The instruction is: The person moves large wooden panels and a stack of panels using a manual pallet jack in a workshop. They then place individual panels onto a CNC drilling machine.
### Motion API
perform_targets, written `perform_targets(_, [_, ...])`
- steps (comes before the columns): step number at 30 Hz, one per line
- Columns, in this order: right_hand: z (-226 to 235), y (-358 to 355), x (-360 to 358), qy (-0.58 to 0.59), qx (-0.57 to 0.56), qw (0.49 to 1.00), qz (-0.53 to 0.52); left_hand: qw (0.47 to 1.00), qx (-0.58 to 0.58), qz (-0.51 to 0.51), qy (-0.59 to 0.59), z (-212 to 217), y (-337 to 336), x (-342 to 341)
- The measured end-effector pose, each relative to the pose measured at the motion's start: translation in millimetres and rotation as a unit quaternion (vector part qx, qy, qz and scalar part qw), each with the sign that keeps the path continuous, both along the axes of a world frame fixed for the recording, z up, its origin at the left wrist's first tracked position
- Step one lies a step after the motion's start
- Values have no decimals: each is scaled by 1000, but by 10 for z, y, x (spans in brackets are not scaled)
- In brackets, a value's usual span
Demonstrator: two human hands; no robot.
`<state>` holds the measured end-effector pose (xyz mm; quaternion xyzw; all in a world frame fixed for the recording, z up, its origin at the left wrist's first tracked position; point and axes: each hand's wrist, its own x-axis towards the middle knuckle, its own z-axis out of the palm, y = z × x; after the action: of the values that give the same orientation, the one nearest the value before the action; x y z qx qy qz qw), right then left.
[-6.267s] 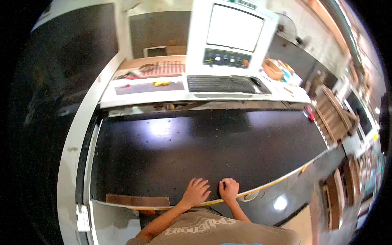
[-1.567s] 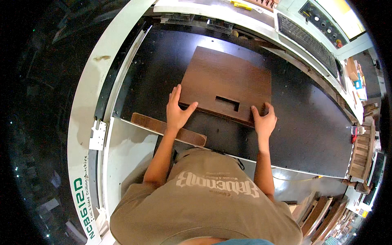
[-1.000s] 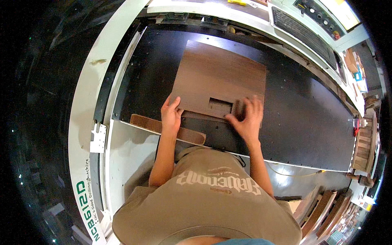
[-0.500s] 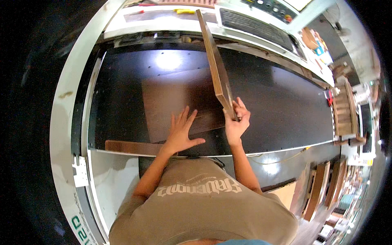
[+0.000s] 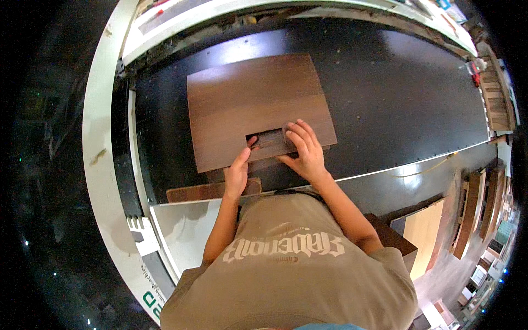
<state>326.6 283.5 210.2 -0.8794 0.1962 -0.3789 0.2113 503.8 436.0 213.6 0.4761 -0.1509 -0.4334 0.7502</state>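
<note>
A brown panel (image 5: 256, 107) lies flat on the black desk (image 5: 396, 93), its near edge toward the person, with a rectangular cutout (image 5: 268, 137) close to that edge. The right hand (image 5: 305, 151) rests flat on the panel just right of the cutout, fingers spread and open, gripping nothing. The left hand (image 5: 237, 173) reaches to the cutout's left corner, thumb at its edge, the other fingers under or at the panel's near edge; its grip cannot be told. Just beside the left hand, nearer the person, lies a narrow brown strip (image 5: 212, 191). Wooden boards (image 5: 473, 212) stand well apart at the right.
</note>
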Motion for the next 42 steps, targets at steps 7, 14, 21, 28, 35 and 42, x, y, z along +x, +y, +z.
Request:
perform_targets(7, [129,-24,-68,96,70,991,-68,999,18,2,29,-186,64,58])
perform_targets(14, [282,-67,-46,133,12,990,-39,1000,16,4,26,-207,40,59])
perform_targets(21, [-75,-23,-223,7,17,1000,12,999,31,11,29,-189,31,88])
perform_targets(28, [-172,-2,-420,-78,55,994,-55,999,28,13,8,-199,-1,97])
perform_targets(35, [-146,-3,-500,-38,65,992,-96,999,15,11,30,-252,13,147])
perform_targets(42, [225,-77,88,162,-36,986,-4,993,96,21,-60,-390,155,180])
